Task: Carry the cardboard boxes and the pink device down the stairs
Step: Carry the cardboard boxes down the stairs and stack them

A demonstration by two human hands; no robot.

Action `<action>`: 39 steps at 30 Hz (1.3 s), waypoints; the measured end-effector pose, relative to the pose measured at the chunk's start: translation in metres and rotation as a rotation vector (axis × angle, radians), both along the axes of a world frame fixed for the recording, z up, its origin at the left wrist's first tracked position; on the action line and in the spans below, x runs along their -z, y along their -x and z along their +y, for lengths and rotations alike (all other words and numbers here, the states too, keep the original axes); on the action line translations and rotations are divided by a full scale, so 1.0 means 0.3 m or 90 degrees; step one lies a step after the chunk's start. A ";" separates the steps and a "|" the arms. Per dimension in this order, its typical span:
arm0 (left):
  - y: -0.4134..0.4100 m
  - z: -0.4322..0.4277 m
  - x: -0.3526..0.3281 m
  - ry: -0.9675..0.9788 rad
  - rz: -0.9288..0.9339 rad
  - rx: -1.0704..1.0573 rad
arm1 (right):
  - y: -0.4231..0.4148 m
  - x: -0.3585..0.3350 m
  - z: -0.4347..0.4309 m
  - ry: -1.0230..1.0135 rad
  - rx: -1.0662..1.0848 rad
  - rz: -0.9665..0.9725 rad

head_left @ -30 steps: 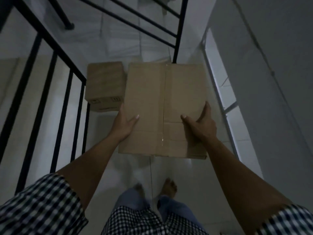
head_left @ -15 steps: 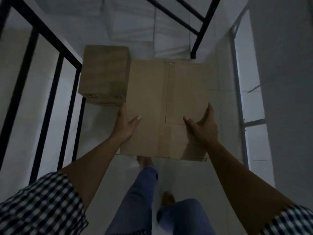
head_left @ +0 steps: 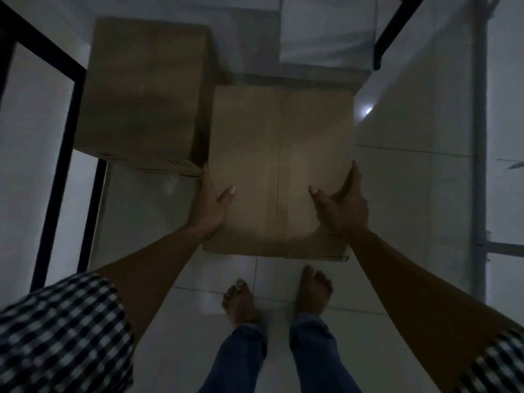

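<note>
I hold a closed cardboard box [head_left: 279, 154] in front of me over the white tiled landing. My left hand [head_left: 211, 201] grips its left side with the thumb on top. On the box's right side my right hand [head_left: 344, 204] grips the same way. A second, darker cardboard box [head_left: 141, 89] rests on the floor at the upper left, right beside the held one. No pink device is in view.
A black metal railing [head_left: 61, 171] runs along the left. White steps [head_left: 326, 32] lie beyond the boxes, with another black rail [head_left: 397, 21] at the top right. A window frame [head_left: 479, 165] lines the right wall. My bare feet [head_left: 278, 296] stand on the tiles.
I have stepped forward; both feet now stand together. The box on the floor looms larger and closer, and the held box now sits right beside it. Both hands keep their grip.
</note>
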State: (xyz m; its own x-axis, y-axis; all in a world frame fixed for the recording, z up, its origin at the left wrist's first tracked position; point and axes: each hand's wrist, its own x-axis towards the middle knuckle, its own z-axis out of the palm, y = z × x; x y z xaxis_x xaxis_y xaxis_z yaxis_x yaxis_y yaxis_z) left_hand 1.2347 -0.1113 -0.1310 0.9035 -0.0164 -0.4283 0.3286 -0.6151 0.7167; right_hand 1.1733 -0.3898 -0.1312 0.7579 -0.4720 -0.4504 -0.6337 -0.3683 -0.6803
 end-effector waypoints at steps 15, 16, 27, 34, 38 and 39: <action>-0.149 -0.011 0.257 -0.201 -0.103 0.028 | -0.184 0.276 0.039 0.063 -0.024 -0.021; -0.150 -0.009 0.260 -0.226 -0.126 0.031 | -0.193 0.277 0.043 0.061 -0.029 -0.022; -0.002 0.082 0.291 -0.398 -0.331 0.564 | -0.042 0.222 0.135 0.258 -0.407 -0.017; 0.005 0.097 0.317 -0.441 -0.341 0.615 | -0.014 0.254 0.096 0.303 -0.540 0.001; -0.016 0.091 0.309 -0.455 -0.346 0.621 | -0.032 0.248 0.097 0.335 -0.553 0.021; -0.029 0.089 0.305 -0.458 -0.345 0.621 | -0.044 0.247 0.099 0.337 -0.552 0.027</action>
